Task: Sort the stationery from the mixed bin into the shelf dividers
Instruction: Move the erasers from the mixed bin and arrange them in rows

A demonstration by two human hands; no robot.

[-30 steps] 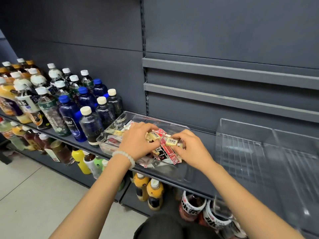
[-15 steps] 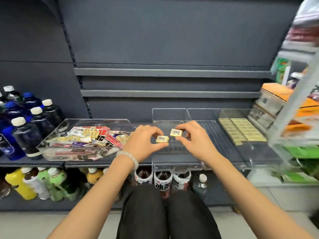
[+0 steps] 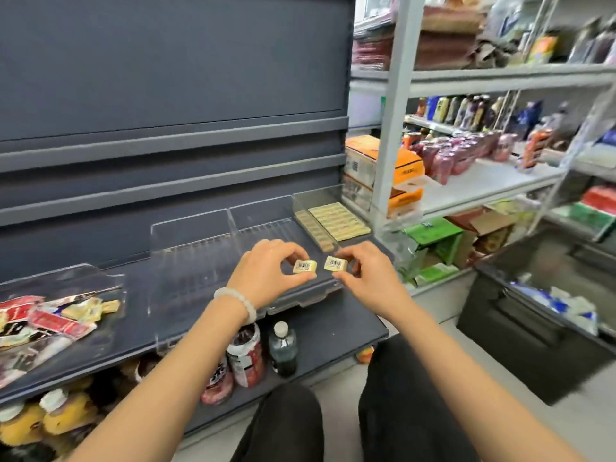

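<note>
- Carried rightward since half a second ago: two small cream-yellow rectangular erasers with barcode labels, then over the middle clear divider, now near the right-hand one; mixed bin now far off at left.
- Left eraser [image 3: 304, 266] pinched between thumb and fingertips of left hand [image 3: 266, 278]; right eraser [image 3: 335, 263] pinched likewise by right hand [image 3: 370, 278]; both grips closed on their pieces, held just apart above the shelf.
- Judged light, stiff, slightly rubbery, not fragile; best held by the short sides, label up, as now.
- Ahead and to the right, clear plastic divider compartment [image 3: 301, 203] already lined with matching cream erasers in neat rows [image 3: 336, 220]; likely destination.
- Two empty clear compartments [image 3: 193, 235] directly behind the hands.
- At far left, clear plastic mixed bin [image 3: 110, 278] holding red and cream packets [image 3: 60, 323].
- All resting on dark grey metal shelf [image 3: 333, 328]; bottles [image 3: 281, 348] below.
</note>
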